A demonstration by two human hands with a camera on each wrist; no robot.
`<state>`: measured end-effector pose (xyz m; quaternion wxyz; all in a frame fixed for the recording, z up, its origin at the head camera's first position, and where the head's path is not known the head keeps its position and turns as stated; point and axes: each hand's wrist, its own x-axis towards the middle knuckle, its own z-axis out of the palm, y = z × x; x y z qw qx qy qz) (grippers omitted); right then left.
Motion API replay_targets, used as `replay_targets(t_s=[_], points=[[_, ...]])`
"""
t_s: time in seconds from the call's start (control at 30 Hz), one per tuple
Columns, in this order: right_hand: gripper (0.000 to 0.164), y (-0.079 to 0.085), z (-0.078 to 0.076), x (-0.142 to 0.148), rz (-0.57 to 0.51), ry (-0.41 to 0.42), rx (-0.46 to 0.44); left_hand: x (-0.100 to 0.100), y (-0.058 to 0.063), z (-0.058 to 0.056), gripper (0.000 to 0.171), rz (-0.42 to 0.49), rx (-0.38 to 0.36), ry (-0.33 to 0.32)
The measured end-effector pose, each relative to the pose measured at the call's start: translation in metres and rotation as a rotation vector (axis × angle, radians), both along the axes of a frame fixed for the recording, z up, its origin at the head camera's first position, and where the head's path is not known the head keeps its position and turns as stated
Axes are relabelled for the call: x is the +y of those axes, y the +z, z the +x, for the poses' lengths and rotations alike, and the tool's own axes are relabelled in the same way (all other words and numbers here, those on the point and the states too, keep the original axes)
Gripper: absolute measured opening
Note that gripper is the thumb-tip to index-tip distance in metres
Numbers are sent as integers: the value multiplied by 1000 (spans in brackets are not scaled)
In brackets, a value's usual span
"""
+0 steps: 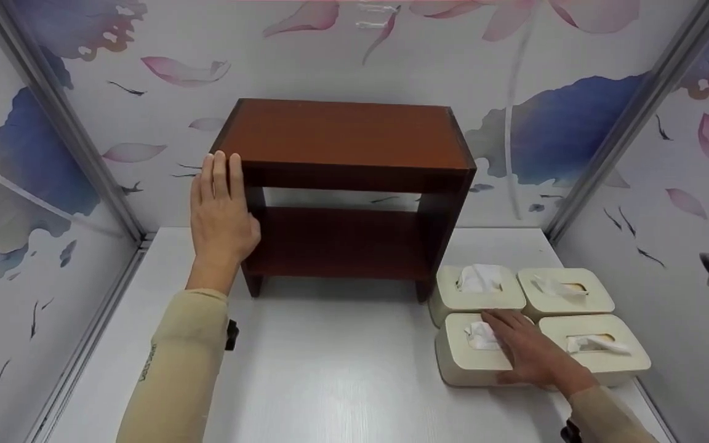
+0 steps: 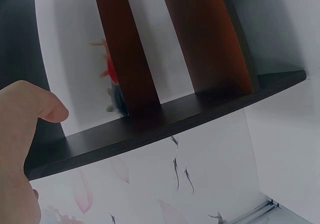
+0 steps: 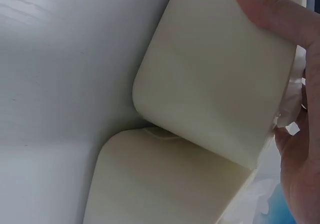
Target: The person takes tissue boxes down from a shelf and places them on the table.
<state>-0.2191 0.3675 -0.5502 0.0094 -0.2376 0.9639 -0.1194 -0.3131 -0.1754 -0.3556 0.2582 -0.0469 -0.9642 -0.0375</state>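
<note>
A reddish-brown wooden shelf with dark side panels stands toward the back of the table. My left hand rests along its left front edge, fingers straight and pointing up past the top corner. In the left wrist view, the thumb lies by the inner face of that side, while the other fingers are mostly hidden. At the right, my right hand spans the front-left cream tissue box, fingertips at its far edge and thumb against its front wall. White tissue sticks out beside the fingers.
Three more cream tissue boxes sit close around the held one: one behind it, one at the back right and one at the front right. Floral-printed walls enclose the white table at the back and sides.
</note>
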Motion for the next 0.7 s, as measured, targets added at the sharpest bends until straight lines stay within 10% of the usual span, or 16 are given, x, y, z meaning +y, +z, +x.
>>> replay_targets(t_s=[0.7], points=[[118, -2, 3, 5, -10, 75, 85, 0, 1, 1, 89, -6, 0, 2]])
